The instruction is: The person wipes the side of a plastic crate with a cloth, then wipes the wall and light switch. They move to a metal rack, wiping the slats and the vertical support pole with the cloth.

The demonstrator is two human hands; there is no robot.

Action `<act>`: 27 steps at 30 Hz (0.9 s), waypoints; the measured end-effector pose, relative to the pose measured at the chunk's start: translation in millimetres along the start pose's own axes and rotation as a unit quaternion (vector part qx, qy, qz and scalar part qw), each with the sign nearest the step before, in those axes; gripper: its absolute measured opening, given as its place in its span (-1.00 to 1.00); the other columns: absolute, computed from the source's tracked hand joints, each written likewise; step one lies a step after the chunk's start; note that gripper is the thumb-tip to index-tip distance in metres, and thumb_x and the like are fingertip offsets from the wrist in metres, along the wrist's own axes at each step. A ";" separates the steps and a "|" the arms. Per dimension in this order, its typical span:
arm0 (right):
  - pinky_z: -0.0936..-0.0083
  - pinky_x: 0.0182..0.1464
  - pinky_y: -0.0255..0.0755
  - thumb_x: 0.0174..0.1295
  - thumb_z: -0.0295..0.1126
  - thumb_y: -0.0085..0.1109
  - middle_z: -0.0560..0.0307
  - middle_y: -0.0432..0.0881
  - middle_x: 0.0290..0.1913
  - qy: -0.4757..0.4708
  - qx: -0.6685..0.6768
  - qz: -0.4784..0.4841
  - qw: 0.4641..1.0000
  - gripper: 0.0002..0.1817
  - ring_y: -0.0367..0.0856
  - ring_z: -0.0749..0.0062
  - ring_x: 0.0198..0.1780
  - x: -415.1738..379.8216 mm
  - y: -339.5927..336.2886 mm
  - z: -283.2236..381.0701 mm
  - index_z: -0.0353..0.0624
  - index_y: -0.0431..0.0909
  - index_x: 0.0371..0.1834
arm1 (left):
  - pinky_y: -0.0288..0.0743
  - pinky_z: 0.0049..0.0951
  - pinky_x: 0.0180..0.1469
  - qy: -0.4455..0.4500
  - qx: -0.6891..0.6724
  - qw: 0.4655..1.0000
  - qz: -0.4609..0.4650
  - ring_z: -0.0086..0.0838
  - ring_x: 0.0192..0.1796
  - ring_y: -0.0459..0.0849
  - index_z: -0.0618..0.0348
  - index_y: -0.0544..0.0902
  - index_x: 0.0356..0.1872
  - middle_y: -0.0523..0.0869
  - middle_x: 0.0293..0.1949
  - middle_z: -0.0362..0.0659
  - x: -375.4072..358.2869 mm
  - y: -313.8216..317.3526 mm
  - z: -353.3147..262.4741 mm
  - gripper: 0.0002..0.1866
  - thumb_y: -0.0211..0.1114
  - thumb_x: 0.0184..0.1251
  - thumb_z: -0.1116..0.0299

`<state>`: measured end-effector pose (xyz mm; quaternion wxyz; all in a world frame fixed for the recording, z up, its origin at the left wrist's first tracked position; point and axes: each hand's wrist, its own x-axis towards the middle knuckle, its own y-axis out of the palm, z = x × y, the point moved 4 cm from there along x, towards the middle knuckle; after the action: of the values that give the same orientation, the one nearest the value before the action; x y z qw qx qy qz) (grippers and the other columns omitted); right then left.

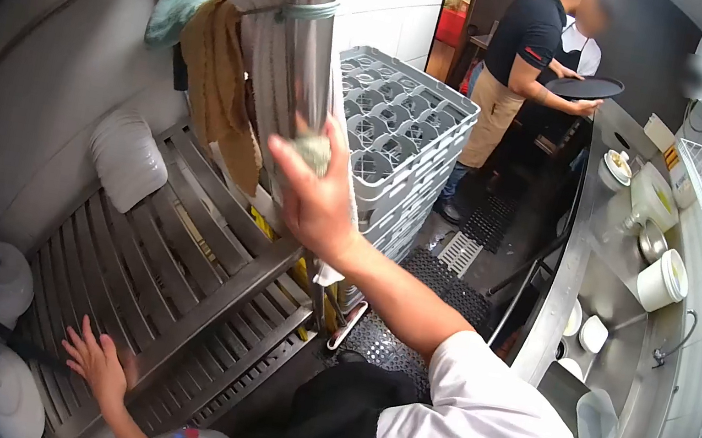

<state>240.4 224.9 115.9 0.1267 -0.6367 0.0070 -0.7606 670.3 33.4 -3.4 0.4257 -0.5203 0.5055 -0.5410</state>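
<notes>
My right hand [318,195] is raised in front of a steel post [304,53], with its fingers curled round a small pale green scouring pad [313,152]. Low on the left, my left hand [98,362] has its fingers spread over the slatted metal shelf [119,273] and holds nothing. Stacked white plates [127,158] stand on the shelf's far part. More white dishes [3,282] sit at its left edge. Brown and grey cloths [212,75] hang beside the post.
Grey glass racks [411,136] are stacked beyond the post. Further back, a person in a dark shirt [524,44] holds a round black tray [586,88], with another person behind. A steel sink counter [568,283] with containers runs along the right. Black mats [452,282] cover part of the floor.
</notes>
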 end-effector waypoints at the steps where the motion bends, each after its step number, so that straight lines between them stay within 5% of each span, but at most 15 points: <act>1: 0.06 0.45 0.20 0.02 -0.68 0.24 -0.51 0.20 0.43 -0.007 0.014 -0.006 1.000 -0.35 0.25 -0.35 0.46 23.0 -5.3 2.6 0.01 0.58 0.27 | -0.45 0.18 0.58 -0.005 0.000 1.000 0.007 0.02 0.66 -0.28 -0.20 0.16 0.58 -0.08 0.64 0.00 -1.1 -1.8 -1.1 -0.36 -0.28 0.60 -0.17; 9: 0.05 0.37 0.34 -0.01 -0.63 0.30 -0.50 0.25 0.39 -0.044 0.026 -0.069 0.996 -0.39 0.37 -0.31 0.37 58.7 -7.0 3.1 0.02 0.61 0.20 | -0.37 0.23 0.57 0.006 0.014 1.000 0.010 0.07 0.65 -0.22 -0.16 0.23 0.55 -0.04 0.63 0.03 5.0 7.6 4.4 -0.38 -0.31 0.62 -0.13; 12: 0.07 0.33 0.42 -0.02 -0.60 0.32 -0.50 0.15 0.45 -0.034 -0.039 -0.044 0.998 -0.46 0.50 -0.21 0.29 5.8 2.8 -4.5 0.08 0.67 0.10 | -0.34 0.25 0.57 0.015 0.018 1.000 0.005 0.09 0.64 -0.20 -0.15 0.24 0.55 -0.03 0.62 0.04 4.6 7.7 7.8 -0.38 -0.31 0.62 -0.14; 18: 0.13 0.37 0.37 0.00 -0.70 0.25 -0.41 0.21 0.43 0.065 0.037 0.086 0.993 -0.42 0.46 -0.12 0.34 -142.6 15.2 -28.1 0.08 0.66 0.12 | -0.42 0.20 0.58 0.011 -0.005 1.000 0.015 0.03 0.65 -0.25 -0.16 0.24 0.55 -0.05 0.63 0.04 3.1 6.3 3.6 -0.35 -0.35 0.62 -0.20; 24: 0.11 0.42 0.28 -0.02 -0.73 0.17 -0.34 0.40 0.32 0.022 0.036 0.025 0.999 -0.24 0.38 -0.24 0.35 -49.4 3.7 -11.6 0.08 0.47 0.35 | -0.38 0.21 0.58 0.011 -0.024 1.000 0.016 0.06 0.65 -0.24 -0.12 0.27 0.53 -0.05 0.63 0.07 0.9 -0.1 0.5 -0.36 -0.32 0.62 -0.17; 27: 0.13 0.35 0.32 0.06 -0.64 0.21 -0.34 0.44 0.26 -0.022 0.051 -0.062 0.997 -0.23 0.45 -0.23 0.26 37.4 -9.5 0.6 -0.20 0.26 0.44 | -0.36 0.22 0.58 0.017 -0.035 0.999 0.009 0.08 0.65 -0.23 -0.10 0.28 0.53 -0.05 0.62 0.08 0.9 2.0 3.6 -0.38 -0.29 0.62 -0.14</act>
<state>233.4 226.7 153.9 0.1117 -0.6455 -0.0744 -0.7519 673.7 31.9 -5.4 0.4029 -0.5210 0.5359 -0.5282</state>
